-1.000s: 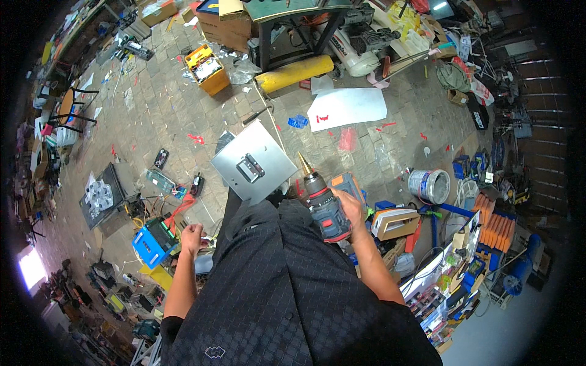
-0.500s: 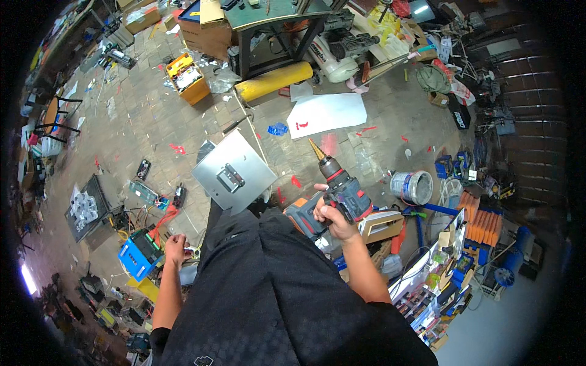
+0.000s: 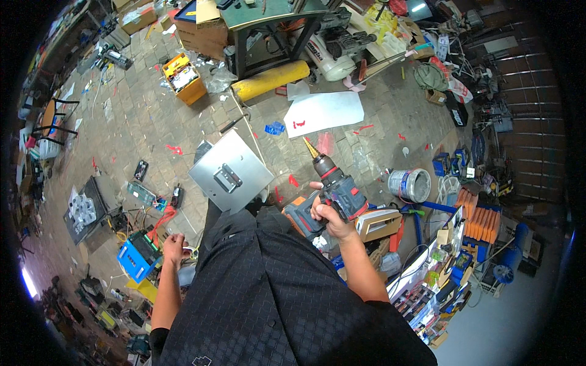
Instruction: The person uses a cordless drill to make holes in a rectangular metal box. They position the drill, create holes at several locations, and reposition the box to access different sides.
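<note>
My right hand (image 3: 328,215) is wrapped around the handle of a grey-and-black cordless drill (image 3: 345,194) with red trim. A gold step bit (image 3: 310,146) sits in its chuck and points up and to the left, away from me. The battery end hangs at the lower left of that hand. My left hand (image 3: 174,247) is low on the left with its fingers curled together; what they hold, if anything, is hidden. Ahead of my body is a square silver metal panel (image 3: 244,160), tilted, with a dark rectangular fitting (image 3: 227,178) on its face.
Beside my left hand stands a blue-and-black case (image 3: 135,259) with orange cord. At right are a paint bucket (image 3: 410,185), a cardboard box (image 3: 379,224) and a cluttered bench. White sheet (image 3: 329,113), yellow cylinder (image 3: 271,82) and orange toolbox (image 3: 190,91) lie farther out.
The drill and my right hand have shifted slightly left in the picture, with the bit tip a little higher. The left hand has barely moved.
</note>
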Demonstrator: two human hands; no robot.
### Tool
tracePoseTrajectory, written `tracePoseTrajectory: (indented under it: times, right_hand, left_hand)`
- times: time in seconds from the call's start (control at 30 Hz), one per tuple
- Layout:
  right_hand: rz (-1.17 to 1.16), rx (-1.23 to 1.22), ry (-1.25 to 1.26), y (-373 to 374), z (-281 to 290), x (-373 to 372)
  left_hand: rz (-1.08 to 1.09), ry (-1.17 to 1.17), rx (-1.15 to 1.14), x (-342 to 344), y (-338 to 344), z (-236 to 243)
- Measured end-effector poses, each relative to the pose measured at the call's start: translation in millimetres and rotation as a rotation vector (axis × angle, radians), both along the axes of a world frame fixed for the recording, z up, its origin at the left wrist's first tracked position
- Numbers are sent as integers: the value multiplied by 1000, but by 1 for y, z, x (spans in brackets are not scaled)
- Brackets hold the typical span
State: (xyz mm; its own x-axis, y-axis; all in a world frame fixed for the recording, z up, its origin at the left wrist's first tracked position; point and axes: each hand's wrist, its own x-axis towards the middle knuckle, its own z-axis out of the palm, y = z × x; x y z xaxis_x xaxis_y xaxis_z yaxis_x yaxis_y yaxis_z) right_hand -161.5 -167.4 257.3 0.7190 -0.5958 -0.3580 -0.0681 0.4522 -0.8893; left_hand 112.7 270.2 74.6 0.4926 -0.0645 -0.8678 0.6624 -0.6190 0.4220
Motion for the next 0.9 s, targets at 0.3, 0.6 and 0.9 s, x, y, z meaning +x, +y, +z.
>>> tracePoseTrajectory:
  times: [0.3,0.6,0.9]
  right_hand:
    - [26,-68,24,-2,0,3]
    - [15,-21,9,-2,-3,3]
    - [-4,25,-5,-4,-4,0]
  left_hand:
    - [14,20,18,-1,7,-4]
    - [28,23,3,-4,1,0]
    - [24,28,-3,-4,3,-6]
